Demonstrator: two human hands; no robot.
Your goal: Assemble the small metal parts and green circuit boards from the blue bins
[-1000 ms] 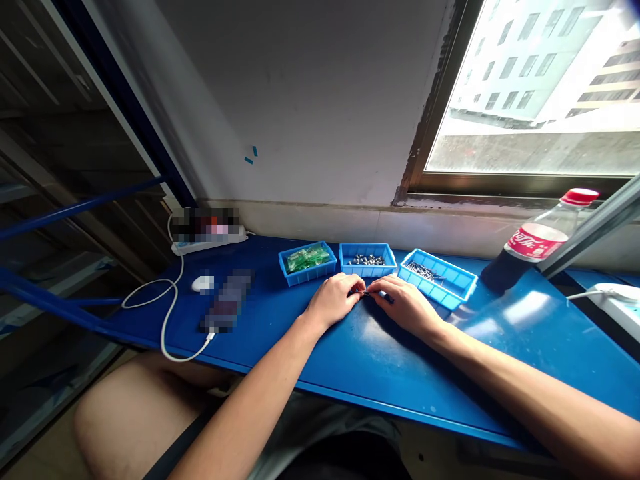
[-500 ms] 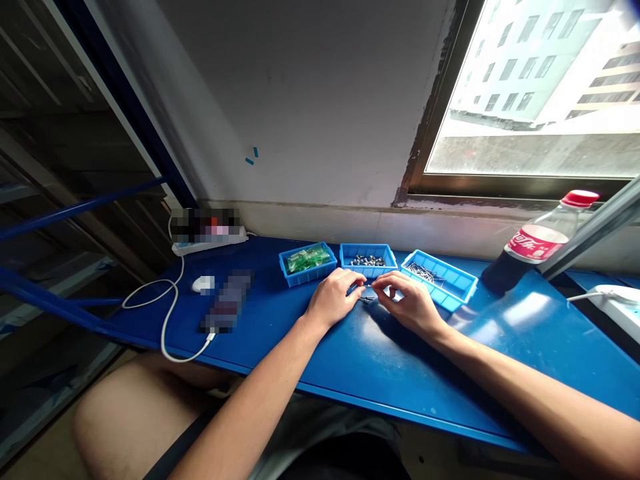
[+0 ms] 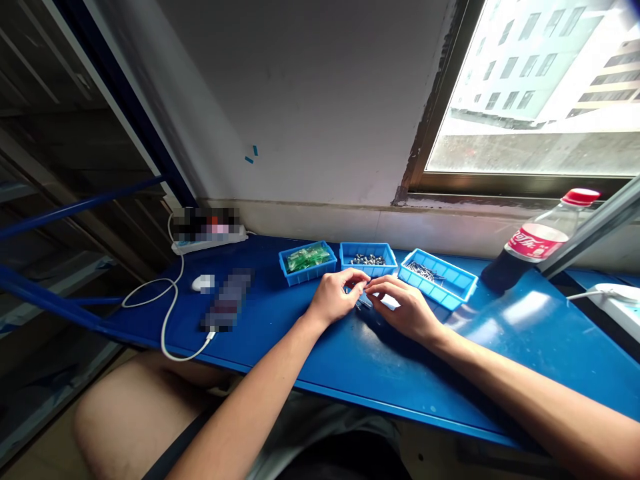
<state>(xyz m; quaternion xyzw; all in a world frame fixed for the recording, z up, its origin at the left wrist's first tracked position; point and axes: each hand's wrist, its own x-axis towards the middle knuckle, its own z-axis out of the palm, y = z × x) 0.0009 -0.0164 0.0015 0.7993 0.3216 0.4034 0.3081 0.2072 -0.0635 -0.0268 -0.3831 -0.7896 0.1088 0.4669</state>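
Note:
My left hand is closed in a pinch, thumb against fingers, above the blue table. My right hand meets it fingertip to fingertip, its thumb and fingers also pinched. Whatever lies between the fingertips is too small to make out. Below them on the table rest several thin metal pins, partly covered by the hands. Just beyond stand three blue trays: a left tray with green pieces, a middle tray of small dark metal parts, and a right tray of thin metal pins.
A cola bottle stands at the right by a slanted metal bar. To the left lie a blurred phone-like object on a white cable and a small white item. Power strips sit at both ends.
My right hand has moved slightly left, so its fingertips now meet those of my left hand. The left hand has barely moved.

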